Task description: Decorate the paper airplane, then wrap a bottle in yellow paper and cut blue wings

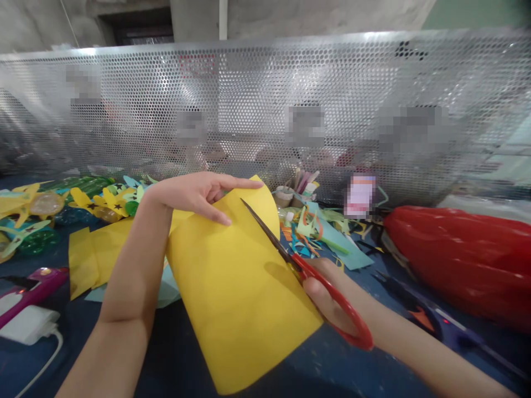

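Note:
My left hand (193, 193) holds the top edge of a large yellow paper sheet (232, 287), thumb behind it and fingers stretched over its front. My right hand (332, 298) grips red-handled scissors (307, 271) by their loops. The dark blades point up and left across the sheet's right side, their tip near my left fingertips. The sheet curves upright above the dark blue table (174, 359).
Yellow paper pieces (89, 254) and coloured cut-outs (50, 210) lie at left, with a purple tool (31, 287) and white charger (27, 326). Paper scraps (323, 232) sit behind the scissors. A red plastic bag (460, 260) lies right. A perforated metal screen (265, 110) stands behind, people beyond it.

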Tool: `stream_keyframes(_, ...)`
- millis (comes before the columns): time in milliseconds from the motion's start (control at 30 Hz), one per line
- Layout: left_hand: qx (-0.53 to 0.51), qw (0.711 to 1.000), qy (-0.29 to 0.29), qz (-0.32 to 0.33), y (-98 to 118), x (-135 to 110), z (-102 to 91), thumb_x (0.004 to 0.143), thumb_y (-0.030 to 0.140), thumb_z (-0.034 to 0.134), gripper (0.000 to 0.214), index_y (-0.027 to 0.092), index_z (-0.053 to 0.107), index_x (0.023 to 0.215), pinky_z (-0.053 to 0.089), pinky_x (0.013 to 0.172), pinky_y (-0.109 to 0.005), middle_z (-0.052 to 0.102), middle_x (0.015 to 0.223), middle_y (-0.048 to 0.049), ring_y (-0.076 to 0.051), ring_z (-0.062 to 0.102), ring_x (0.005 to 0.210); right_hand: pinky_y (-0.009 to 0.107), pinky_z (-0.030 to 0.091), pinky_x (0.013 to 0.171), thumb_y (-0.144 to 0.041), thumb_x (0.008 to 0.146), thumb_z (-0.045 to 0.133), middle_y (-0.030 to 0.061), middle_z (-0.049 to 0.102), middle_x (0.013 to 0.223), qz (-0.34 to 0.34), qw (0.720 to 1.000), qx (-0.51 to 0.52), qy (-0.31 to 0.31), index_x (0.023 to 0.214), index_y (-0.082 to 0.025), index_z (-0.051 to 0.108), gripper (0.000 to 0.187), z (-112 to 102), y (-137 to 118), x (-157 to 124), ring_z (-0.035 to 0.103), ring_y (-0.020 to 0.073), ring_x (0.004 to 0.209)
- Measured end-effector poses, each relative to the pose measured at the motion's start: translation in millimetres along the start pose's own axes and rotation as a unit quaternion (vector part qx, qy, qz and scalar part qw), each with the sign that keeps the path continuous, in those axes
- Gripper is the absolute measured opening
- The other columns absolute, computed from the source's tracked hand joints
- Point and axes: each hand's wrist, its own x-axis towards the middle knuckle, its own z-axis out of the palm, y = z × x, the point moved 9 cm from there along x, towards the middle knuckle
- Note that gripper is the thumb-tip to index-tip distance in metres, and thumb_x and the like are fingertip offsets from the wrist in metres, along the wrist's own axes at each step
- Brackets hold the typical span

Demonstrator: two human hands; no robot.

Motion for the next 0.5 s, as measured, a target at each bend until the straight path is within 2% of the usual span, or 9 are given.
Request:
stream_keyframes(100, -0.023, 1.0, 0.003, -0.011, -4, 0, 0.2, 0.077, 0.038, 0.073, 0.076, 0.026, 0.04, 0.144, 0.049, 0.09, -0.025, 0.067, 0.12, -0.0041, -0.024, 0.062, 0.112, 0.024, 0.017, 0.035, -0.086, 0.076, 0.028, -0.0046, 0.034, 0.047, 0.012, 1.0, 0.013, 0.005, 0.057, -0.022, 0.035, 0.066, -1, 3, 1, 0.026, 0.0091, 0.041)
stream_keyframes(167, -0.048, 0.999, 0.014, -0.008, -6, 1, -1.6, 0.076, 0.035, 0.074, 0.077, 0.028, 0.04, 0.144, 0.049, 0.092, -0.025, 0.055, 0.139, -0.0054, -0.025, 0.054, 0.124, 0.024, 0.017, 0.034, -0.086, 0.074, 0.031, -0.0044, 0.034, 0.046, 0.016, 1.0, 0.024, 0.011, 0.056, -0.023, 0.035, 0.066, -3, 5, 0, 0.027, 0.0097, 0.04)
stream_keyframes(233, -0.077, 0.997, 0.026, -0.005, -8, 0, -3.8, 0.075, 0.031, 0.075, 0.074, 0.03, 0.043, 0.141, 0.048, 0.095, -0.027, 0.043, 0.148, -0.0053, -0.027, 0.048, 0.13, 0.024, 0.018, 0.034, -0.085, 0.075, 0.034, -0.0038, 0.036, 0.045, 0.015, 0.999, 0.034, 0.011, 0.056, -0.023, 0.036, 0.064, -5, 6, 0, 0.029, 0.0107, 0.04)
stream_keyframes(300, -0.101, 0.995, 0.026, -0.01, -12, 0, -4.2, 0.075, 0.029, 0.075, 0.069, 0.03, 0.048, 0.138, 0.048, 0.096, -0.029, 0.042, 0.149, -0.0058, -0.027, 0.048, 0.13, 0.025, 0.021, 0.035, -0.083, 0.077, 0.033, -0.0032, 0.038, 0.046, -0.002, 0.999, 0.037, 0.006, 0.057, -0.023, 0.037, 0.063, -5, 2, -1, 0.032, 0.0111, 0.04)
stream_keyframes(500, -0.111, 0.993, 0.015, -0.036, -18, 1, -1.5, 0.076, 0.03, 0.074, 0.066, 0.027, 0.049, 0.137, 0.051, 0.09, -0.031, 0.056, 0.137, -0.0088, -0.026, 0.062, 0.113, 0.026, 0.029, 0.042, -0.075, 0.086, 0.027, -0.0011, 0.045, 0.058, -0.04, 0.999, -0.003, -0.016, 0.069, -0.022, 0.043, 0.058, -4, -9, -3, 0.036, 0.0122, 0.048)
